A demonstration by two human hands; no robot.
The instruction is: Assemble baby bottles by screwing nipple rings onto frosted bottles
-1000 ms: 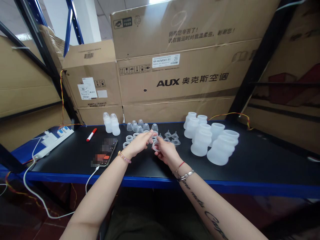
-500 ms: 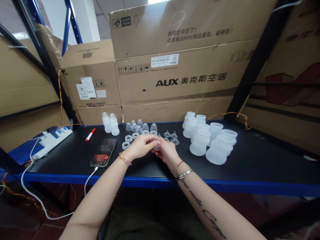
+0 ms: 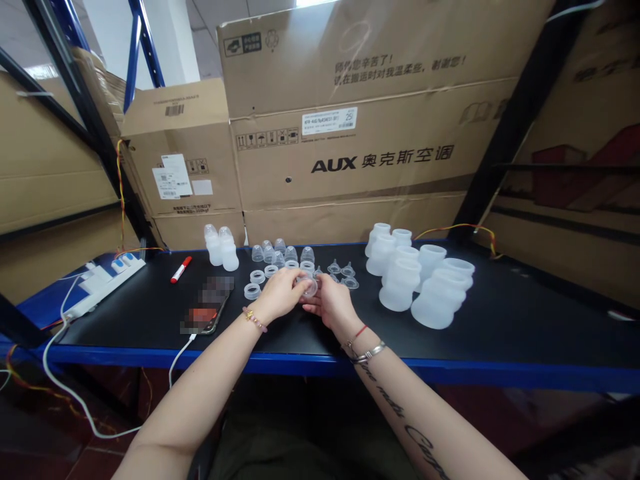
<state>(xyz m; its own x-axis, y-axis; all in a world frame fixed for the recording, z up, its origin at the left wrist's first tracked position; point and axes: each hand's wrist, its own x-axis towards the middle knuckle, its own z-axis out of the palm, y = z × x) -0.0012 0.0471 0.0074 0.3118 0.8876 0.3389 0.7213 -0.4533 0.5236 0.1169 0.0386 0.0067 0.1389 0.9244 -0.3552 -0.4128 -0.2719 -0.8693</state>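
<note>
My left hand [image 3: 281, 291] and my right hand [image 3: 336, 299] meet over the middle of the black tabletop. Between them is a translucent bottle ring [image 3: 310, 287], tilted so that its round opening faces me; whether a nipple sits in it I cannot make out. My left thumb and fingers pinch its left side, and my right fingers close on its right side. Beyond my left hand lie several loose rings [image 3: 252, 291] and several clear domed caps [image 3: 307, 255]. Several clear silicone nipples [image 3: 349, 270] lie just past my right hand, partly hidden by it.
Several frosted bottles [image 3: 436, 300] without tops stand at the right. Two capped bottles [image 3: 229, 252] stand back left. A red marker [image 3: 181, 269], a phone [image 3: 213, 313] on a white cable and a power strip [image 3: 107, 287] lie left. Large cardboard [image 3: 380, 187] walls the back.
The ring has turned between my hands, so more of its round face shows. My left hand has shifted slightly down, and my right fingers have loosened somewhat.
</note>
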